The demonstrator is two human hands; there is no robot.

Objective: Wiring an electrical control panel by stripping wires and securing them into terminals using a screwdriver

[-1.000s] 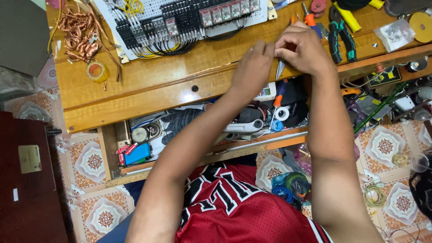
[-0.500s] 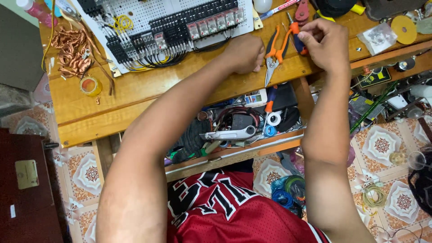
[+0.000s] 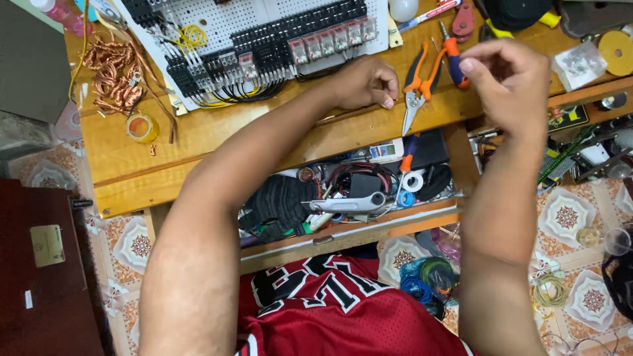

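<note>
My left hand [image 3: 366, 82] rests on the wooden bench [image 3: 217, 142] as a loose fist, its fingertips just left of orange-handled pliers [image 3: 417, 86] that lie on the wood. My right hand [image 3: 508, 82] is raised above the bench's right part, fingers curled and thumb pressed toward them; nothing shows between them. An orange and blue screwdriver [image 3: 453, 56] lies between the two hands. Behind my left hand is a white perforated panel [image 3: 264, 26] carrying rows of black relays and terminal blocks with black and yellow wires.
A pile of copper wire scraps [image 3: 112, 76] and a yellow tape roll [image 3: 142, 127] sit at the bench's left. Below the bench edge, an open drawer [image 3: 356, 194] holds tape rolls, tools and a black glove. A small plastic bag [image 3: 577, 66] and yellow disc [image 3: 616, 51] lie right.
My hands have come apart: the right hand lifted and moved right, away from the pliers, while the left stayed beside them. The view has shifted toward the panel.
</note>
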